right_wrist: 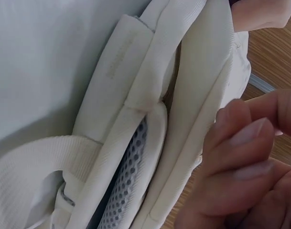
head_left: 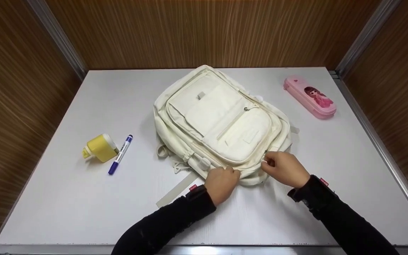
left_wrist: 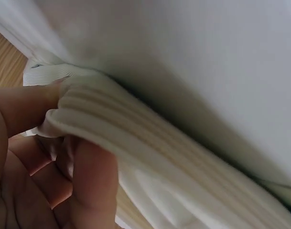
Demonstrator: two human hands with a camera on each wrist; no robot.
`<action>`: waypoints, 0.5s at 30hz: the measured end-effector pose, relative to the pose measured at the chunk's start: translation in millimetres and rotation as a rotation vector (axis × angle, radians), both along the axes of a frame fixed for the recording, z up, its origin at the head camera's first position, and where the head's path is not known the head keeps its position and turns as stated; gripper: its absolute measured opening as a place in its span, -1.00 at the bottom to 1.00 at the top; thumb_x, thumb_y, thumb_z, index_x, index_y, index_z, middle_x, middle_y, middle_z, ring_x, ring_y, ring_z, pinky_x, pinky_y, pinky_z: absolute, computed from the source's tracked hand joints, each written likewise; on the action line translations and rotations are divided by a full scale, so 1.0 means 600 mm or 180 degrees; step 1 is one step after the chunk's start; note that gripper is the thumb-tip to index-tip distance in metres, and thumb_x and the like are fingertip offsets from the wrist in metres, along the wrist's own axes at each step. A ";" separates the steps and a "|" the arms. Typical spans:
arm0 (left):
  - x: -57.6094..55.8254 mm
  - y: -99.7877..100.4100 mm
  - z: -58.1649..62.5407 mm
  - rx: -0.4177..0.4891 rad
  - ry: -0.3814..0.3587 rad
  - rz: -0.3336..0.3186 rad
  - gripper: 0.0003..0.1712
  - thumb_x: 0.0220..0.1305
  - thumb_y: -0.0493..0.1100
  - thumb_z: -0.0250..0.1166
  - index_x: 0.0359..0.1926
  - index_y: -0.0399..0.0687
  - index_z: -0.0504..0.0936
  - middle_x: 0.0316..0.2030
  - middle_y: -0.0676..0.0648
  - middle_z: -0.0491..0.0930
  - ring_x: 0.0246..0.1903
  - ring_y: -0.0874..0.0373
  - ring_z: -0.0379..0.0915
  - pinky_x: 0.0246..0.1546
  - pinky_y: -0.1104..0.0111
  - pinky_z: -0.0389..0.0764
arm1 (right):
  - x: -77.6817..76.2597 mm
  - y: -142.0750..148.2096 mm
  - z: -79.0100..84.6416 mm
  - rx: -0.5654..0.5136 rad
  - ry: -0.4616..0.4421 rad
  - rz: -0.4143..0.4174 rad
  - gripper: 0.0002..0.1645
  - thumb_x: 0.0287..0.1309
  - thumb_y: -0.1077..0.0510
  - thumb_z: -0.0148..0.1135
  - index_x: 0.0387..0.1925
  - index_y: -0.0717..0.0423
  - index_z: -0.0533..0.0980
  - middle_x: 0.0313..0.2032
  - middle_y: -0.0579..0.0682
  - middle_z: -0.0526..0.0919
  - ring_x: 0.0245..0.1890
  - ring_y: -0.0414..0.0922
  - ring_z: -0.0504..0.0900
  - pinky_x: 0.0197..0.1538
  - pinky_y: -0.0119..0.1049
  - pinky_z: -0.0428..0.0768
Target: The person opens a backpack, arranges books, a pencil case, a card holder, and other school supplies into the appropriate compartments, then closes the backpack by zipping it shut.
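Note:
A cream backpack [head_left: 221, 106] lies front side up at the middle of the table, its bottom end toward the back left or front right, which I cannot tell. My left hand [head_left: 222, 184] grips the fabric along its near edge; in the left wrist view, the thumb and fingers [left_wrist: 95, 186] pinch a ribbed fold of the bag [left_wrist: 150, 129]. At the near right corner, my right hand [head_left: 284, 168] has curled fingers [right_wrist: 241, 162] pinching at the zipper line, where a small dark zipper pull [head_left: 265, 152] shows. The fingers hide most of that pull.
Left of the bag are a yellow bottle-shaped object [head_left: 101, 148] and a purple-capped marker [head_left: 120, 154]. At the back right lies a pink pencil case [head_left: 310, 97] with a doll picture. A loose strap [head_left: 177, 190] trails toward the front. Wood-grain panels [head_left: 204, 35] enclose the white table [head_left: 83, 212].

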State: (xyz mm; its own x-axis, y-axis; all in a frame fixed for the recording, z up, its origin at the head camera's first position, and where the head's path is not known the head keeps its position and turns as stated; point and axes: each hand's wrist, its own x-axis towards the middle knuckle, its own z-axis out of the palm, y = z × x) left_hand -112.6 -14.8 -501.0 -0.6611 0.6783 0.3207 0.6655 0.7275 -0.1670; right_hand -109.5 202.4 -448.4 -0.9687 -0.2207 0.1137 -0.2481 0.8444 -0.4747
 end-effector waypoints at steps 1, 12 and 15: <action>0.000 -0.004 0.000 0.0003 -0.0024 -0.0036 -0.94 0.16 -0.09 0.29 -0.38 0.07 0.60 -0.46 0.05 0.63 -0.55 0.15 0.56 -0.66 0.32 0.45 | -0.001 0.002 -0.001 -0.0006 -0.0006 -0.0003 -0.69 0.10 0.26 0.17 -0.68 0.01 0.35 -0.71 -0.24 0.26 -0.68 -0.30 0.25 -0.53 -0.43 0.21; -0.012 -0.091 0.017 -0.0166 -0.0017 -0.0500 -0.85 0.02 -0.26 0.36 -0.33 0.04 0.65 -0.38 0.04 0.61 -0.38 0.16 0.55 -0.42 0.37 0.59 | 0.002 0.017 0.004 -0.0126 -0.0104 -0.0152 -0.70 0.12 0.22 0.14 -0.68 -0.02 0.39 -0.74 -0.23 0.39 -0.69 -0.30 0.39 -0.53 -0.43 0.28; -0.019 -0.104 0.012 -0.0187 0.0085 -0.0628 -0.84 0.00 -0.29 0.37 -0.35 0.05 0.64 -0.40 0.06 0.59 -0.41 0.18 0.52 -0.47 0.40 0.56 | 0.003 0.018 0.005 -0.0085 -0.0101 -0.0121 -0.71 0.13 0.22 0.16 -0.68 -0.02 0.40 -0.74 -0.23 0.38 -0.69 -0.30 0.35 -0.53 -0.43 0.27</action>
State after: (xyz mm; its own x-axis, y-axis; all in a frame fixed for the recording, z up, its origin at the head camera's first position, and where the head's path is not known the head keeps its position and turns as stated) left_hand -123.7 -77.3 -493.7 -0.5052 0.8119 0.2925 0.7889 0.5719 -0.2248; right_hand -107.5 213.1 -445.2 -0.9795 -0.1809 0.0882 -0.2005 0.8399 -0.5043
